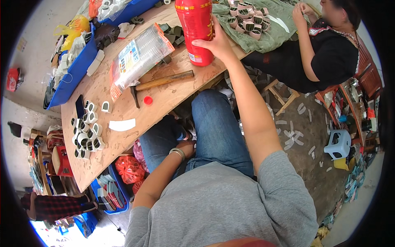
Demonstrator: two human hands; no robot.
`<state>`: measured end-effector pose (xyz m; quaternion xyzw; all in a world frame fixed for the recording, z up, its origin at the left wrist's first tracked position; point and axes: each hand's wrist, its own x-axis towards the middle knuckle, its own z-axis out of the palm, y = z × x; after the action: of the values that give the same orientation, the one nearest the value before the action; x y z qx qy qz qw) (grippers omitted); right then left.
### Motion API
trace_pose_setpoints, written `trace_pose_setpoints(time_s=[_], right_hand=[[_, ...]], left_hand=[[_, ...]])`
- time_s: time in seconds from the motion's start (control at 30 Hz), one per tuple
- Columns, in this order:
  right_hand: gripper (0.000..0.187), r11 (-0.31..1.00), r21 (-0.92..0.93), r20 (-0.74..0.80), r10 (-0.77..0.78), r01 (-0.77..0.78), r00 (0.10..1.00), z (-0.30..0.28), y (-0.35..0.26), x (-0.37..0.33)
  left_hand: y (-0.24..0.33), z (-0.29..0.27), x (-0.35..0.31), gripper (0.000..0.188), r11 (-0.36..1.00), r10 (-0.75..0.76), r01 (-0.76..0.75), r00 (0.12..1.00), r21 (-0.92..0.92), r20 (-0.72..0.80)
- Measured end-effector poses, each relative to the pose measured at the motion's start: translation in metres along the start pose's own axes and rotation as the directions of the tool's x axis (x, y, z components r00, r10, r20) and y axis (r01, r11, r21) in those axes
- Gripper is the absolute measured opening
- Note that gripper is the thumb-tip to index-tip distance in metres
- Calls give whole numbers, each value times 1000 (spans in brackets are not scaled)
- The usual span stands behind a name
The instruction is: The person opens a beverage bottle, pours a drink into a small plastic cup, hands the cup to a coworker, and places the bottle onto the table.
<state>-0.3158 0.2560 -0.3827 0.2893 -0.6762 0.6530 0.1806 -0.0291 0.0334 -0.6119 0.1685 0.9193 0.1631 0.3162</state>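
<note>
My right hand (217, 43) is wrapped around a large red bottle (194, 24) standing on the wooden table's near edge; its top runs out of the picture. My left hand (187, 149) lies low in my lap between my thighs, a bangle at its wrist, its fingers mostly hidden. Beside the bottle lies a hammer (164, 80) with a wooden handle and dark metal head. A small red cap (148, 100) rests near that head. Behind the hammer is a clear plastic package (140, 53) with orange-and-white print, holding what look like nested clear cups.
Small white loops (87, 131), a dark phone (80, 107) and a white strip (122, 124) lie on the table's left part. A blue bin (72, 80) stands behind them. At right sits another person (333, 53) near pinkish loops (249, 20) on green cloth. Scraps litter the floor.
</note>
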Motion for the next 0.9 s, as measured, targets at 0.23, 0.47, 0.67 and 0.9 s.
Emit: trace_pose_setpoints(time_s=[0.23,0.47,0.67,0.9], right_hand=[[123,722,-677,-361,-155,-144,920,48,-17,-11],[117,984,176,45,0,-8,999,8,-2,-13],[114,980,188,73,47,-60,996,5,-4,-16],[122,787,-615,-245,-247,46,938,43,5,-22]], left_hand=[[-7,12,3,40,999,23,-21,999,42,-39],[-7,10,1,37,999,40,-42,997,-20,-68],[3,-1,-4,36,999,20,-19,1000,26,-18],[-4,8,-1,53,999,17,-16,999,29,-42]])
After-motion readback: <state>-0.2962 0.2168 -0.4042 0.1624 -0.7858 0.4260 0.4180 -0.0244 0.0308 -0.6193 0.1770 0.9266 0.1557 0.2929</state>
